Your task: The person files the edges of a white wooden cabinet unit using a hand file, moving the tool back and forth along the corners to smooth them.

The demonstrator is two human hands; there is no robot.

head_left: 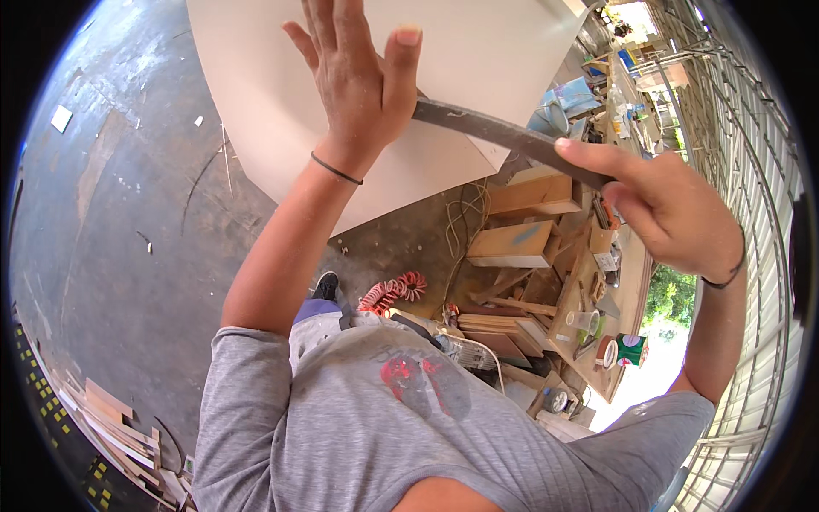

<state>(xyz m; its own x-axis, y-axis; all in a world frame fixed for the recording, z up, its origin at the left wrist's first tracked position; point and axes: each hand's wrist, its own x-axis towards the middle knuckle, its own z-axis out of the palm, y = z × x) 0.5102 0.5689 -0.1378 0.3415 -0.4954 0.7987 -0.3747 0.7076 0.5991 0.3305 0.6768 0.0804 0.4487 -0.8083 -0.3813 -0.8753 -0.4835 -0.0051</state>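
My right hand (670, 200) is closed round one end of a long, flat, dark grey file (503, 136), with the forefinger stretched along it. The file slants up to the left across the corner of a large white sheet (264, 128). Its far end meets the heel of my left hand (354, 85), which partly hides it. My left hand lies over the sheet with its fingers extended and thumb apart. Whether the palm presses on the sheet, I cannot tell. The fingertips run out of the picture at the top.
A wooden workbench (627, 316) with tools and a clear cup (583, 321) stands at right, wooden drawers (516, 245) beside it. A coiled red hose (394, 292) lies near my shoe (326, 286). Board offcuts (111, 422) lie lower left on the grey floor (111, 256).
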